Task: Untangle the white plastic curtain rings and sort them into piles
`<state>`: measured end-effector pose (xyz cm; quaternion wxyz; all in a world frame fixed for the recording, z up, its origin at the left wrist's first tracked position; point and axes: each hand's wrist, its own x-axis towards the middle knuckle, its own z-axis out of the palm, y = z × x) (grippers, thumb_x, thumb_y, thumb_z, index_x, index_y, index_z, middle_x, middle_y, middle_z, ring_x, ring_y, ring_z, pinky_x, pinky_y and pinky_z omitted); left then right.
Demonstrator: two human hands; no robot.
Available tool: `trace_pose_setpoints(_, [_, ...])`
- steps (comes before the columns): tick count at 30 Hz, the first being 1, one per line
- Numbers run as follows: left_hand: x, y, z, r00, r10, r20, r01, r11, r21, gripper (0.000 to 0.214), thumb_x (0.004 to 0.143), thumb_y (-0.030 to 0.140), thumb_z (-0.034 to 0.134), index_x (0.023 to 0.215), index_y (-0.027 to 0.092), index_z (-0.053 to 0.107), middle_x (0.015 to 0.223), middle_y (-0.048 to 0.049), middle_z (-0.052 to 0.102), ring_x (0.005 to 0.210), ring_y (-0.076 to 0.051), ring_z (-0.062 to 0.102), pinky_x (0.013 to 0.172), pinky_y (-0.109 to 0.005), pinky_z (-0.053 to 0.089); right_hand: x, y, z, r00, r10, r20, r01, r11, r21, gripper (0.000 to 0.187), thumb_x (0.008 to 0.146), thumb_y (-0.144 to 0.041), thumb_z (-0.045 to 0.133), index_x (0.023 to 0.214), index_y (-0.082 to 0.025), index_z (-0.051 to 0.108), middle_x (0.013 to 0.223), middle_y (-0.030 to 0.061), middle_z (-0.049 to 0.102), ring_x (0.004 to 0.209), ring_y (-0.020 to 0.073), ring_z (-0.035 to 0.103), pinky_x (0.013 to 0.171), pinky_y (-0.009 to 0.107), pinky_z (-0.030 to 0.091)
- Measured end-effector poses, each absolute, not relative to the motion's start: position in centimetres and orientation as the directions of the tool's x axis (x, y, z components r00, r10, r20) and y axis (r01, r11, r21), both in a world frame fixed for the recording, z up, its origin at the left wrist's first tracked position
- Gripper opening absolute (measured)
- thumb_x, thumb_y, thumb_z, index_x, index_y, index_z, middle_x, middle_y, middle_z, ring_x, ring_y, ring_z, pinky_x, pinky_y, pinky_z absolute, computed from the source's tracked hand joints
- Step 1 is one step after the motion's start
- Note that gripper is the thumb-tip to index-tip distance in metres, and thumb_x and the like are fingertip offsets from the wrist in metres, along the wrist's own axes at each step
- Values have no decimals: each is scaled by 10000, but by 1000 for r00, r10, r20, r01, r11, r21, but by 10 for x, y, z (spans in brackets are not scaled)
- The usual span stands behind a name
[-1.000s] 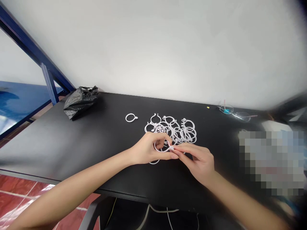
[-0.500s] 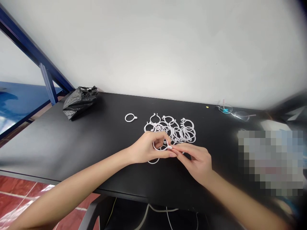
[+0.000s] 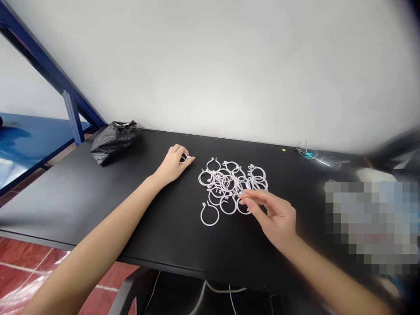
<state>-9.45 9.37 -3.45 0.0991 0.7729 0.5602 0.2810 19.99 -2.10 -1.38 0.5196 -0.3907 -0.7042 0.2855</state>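
Note:
My left hand (image 3: 172, 165) is low over the black table, left of a pile. Its fingers and thumb curl round a white plastic ring (image 3: 184, 157), which is partly covered by them. How many rings lie under this hand is hidden. Above the right front of the pile hovers my right hand (image 3: 274, 214), thumb and forefinger a little apart with nothing visible between them. The pile (image 3: 226, 181) consists of several thin white rings with small clasp ends, many overlapping. One ring with its ends apart (image 3: 210, 225) lies at the pile's front left.
A crumpled black plastic bag (image 3: 114, 140) stands at the table's back left. Eyeglasses (image 3: 328, 162) and a small yellow bit (image 3: 284, 150) lie along the back right. A blurred patch (image 3: 370, 227) covers the right side. Below the front edge are a chair arm (image 3: 133, 288) and cables.
My left hand has moved left and away from me with the ring, to where a single ring lay. My right hand has let go of that ring and stayed near the pile.

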Motion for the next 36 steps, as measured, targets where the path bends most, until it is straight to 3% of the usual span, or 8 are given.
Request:
trace_pose_setpoints(10, [-90, 85, -26, 240, 931, 274, 832, -343, 436, 338, 944, 437, 464, 1122, 164, 550, 1148, -114, 572, 1059, -270, 511, 968, -448, 412, 199, -21, -12, -162, 851, 500, 303, 525, -795, 140, 882, -152, 631, 960, -225, 722, 839, 34, 761, 701, 171, 738, 620, 283, 640])
trace_pose_setpoints(14, [-79, 65, 5, 295, 897, 328, 684, -438, 583, 231, 942, 368, 477, 976, 165, 582, 964, -65, 620, 910, -198, 559, 850, -338, 446, 199, -21, -11, -163, 849, 502, 303, 528, -794, 145, 883, -146, 625, 947, -228, 726, 836, 27, 761, 702, 166, 736, 624, 275, 637])
trace_pose_setpoints(17, [-67, 47, 25, 635, 770, 66, 451, -439, 777, 215, 894, 375, 582, 850, 166, 605, 600, 48, 484, 562, -98, 439, 587, -226, 389, 199, -21, -11, -167, 850, 500, 302, 527, -794, 142, 880, -148, 627, 949, -224, 725, 824, 27, 759, 704, 171, 736, 638, 288, 640])
trace_pose_setpoints(20, [-58, 34, 29, 847, 506, -162, 379, -362, 852, 247, 766, 385, 743, 842, 167, 655, 513, 96, 358, 464, -64, 324, 482, -199, 298, 200, -21, -12, -174, 853, 493, 300, 523, -798, 138, 877, -151, 630, 953, -221, 723, 821, 28, 757, 710, 175, 735, 639, 293, 640])
trace_pose_setpoints(24, [-51, 30, 20, 847, 447, -289, 474, -384, 793, 172, 713, 280, 784, 787, 168, 676, 477, 101, 383, 435, -61, 375, 465, -187, 300, 199, -21, -12, -178, 852, 493, 292, 524, -800, 141, 875, -135, 629, 937, -221, 722, 811, 23, 752, 697, 165, 731, 635, 282, 636])
trace_pose_setpoints(30, [-51, 31, 21, 863, 437, -254, 434, -383, 815, 92, 760, 210, 721, 700, 159, 674, 445, 89, 353, 419, -59, 349, 450, -193, 274, 198, -22, -12, -191, 855, 483, 287, 519, -805, 133, 878, -147, 625, 933, -216, 725, 799, 24, 754, 660, 160, 728, 612, 277, 636])
trace_pose_setpoints(33, [-52, 29, 28, 876, 416, -246, 363, -232, 902, 152, 823, 281, 678, 751, 151, 648, 488, 74, 424, 441, -61, 381, 455, -187, 305, 198, -21, -11, -205, 851, 484, 283, 525, -803, 138, 877, -155, 627, 951, -219, 724, 779, 21, 753, 633, 159, 722, 610, 286, 636])
trace_pose_setpoints(36, [-48, 27, 31, 823, 527, -211, 209, 65, 976, 250, 905, 394, 594, 823, 161, 557, 569, 61, 511, 475, -66, 490, 497, -185, 407, 197, -21, -10, -257, 821, 509, 252, 566, -785, 187, 843, -167, 673, 1015, -227, 713, 818, 30, 753, 643, 164, 714, 610, 309, 634])
